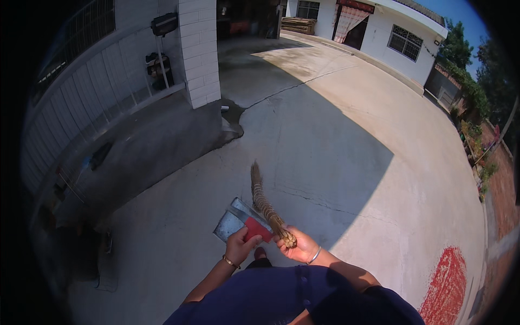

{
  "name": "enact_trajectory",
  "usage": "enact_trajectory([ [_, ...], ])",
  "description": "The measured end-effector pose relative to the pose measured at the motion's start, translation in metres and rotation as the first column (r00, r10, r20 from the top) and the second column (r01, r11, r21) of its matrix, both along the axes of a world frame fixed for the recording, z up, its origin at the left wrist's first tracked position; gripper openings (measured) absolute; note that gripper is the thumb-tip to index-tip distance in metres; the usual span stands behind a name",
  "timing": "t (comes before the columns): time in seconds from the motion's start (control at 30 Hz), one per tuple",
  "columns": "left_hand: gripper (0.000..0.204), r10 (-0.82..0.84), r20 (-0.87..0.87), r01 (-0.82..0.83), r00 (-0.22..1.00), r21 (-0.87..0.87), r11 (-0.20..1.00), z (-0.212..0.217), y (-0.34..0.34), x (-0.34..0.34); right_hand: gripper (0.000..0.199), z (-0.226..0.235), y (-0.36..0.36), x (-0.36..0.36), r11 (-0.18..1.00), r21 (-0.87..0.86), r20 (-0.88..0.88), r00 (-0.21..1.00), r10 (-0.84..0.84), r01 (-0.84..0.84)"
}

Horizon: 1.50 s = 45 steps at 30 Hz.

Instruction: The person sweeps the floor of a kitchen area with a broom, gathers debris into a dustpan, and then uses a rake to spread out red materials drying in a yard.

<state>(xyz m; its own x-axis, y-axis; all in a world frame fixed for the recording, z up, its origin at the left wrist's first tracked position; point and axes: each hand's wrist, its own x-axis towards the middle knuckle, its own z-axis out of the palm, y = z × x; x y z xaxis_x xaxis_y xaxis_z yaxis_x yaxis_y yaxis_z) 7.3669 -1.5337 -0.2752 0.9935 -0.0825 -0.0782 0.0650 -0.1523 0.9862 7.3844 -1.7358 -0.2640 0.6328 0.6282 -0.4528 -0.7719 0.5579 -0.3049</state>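
My left hand (237,247) is closed on a grey metal dustpan (229,222), its thumb over the red part near the handle side. The pan's flat face points up and away to the left. In my right hand (299,246) is a short straw hand broom (264,203), gripped at its thick, bound end. The broom's shaft is wrapped with cord, and its thin bristle tip points away from me. Broom and dustpan lie close side by side in view; whether they touch I cannot tell.
Concrete ground (319,162) spreads ahead, with cracks and a sharp shadow edge. A low wall (157,146) and tiled pillar (199,54) stand left. A red patch (444,287) covers ground at lower right. Dark objects (76,244) sit far left. A white house (379,32) stands beyond.
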Motion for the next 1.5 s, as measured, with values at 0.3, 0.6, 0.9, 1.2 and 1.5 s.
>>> enact_trajectory([
  [0.3, 0.018, -0.151, 0.099, 0.139, 0.984, 0.12, 0.983, 0.016, -0.013, 0.352, 0.027, 0.02, -0.018, 0.332, 0.996, 0.079, -0.026, 0.999, -0.027, 0.029],
  [0.6, 0.02, 0.012, -0.052, -0.009, 0.999, 0.053, 0.999, 0.013, -0.01, 0.711, 0.029, 0.003, -0.002, 0.716, 1.0, 0.002, 0.01, 1.0, 0.005, -0.005],
  [0.9, 0.021, 0.105, 0.02, -0.104, 0.994, -0.063, 0.993, -0.001, 0.014, 1.048, 0.028, 0.006, 0.018, 1.078, 0.978, 0.087, 0.0, 0.981, 0.192, -0.191],
  [1.2, 0.024, -0.002, 0.066, -0.002, 0.998, 0.061, 0.998, 0.01, 0.042, 1.412, 0.033, 0.022, 0.044, 1.425, 0.987, 0.103, -0.007, 0.992, 0.125, -0.123],
  [1.5, 0.021, 0.06, 0.063, -0.062, 0.996, 0.025, 0.998, -0.01, 0.082, 1.776, 0.03, -0.015, 0.081, 1.8, 0.987, -0.02, 0.042, 0.986, 0.163, -0.162],
])
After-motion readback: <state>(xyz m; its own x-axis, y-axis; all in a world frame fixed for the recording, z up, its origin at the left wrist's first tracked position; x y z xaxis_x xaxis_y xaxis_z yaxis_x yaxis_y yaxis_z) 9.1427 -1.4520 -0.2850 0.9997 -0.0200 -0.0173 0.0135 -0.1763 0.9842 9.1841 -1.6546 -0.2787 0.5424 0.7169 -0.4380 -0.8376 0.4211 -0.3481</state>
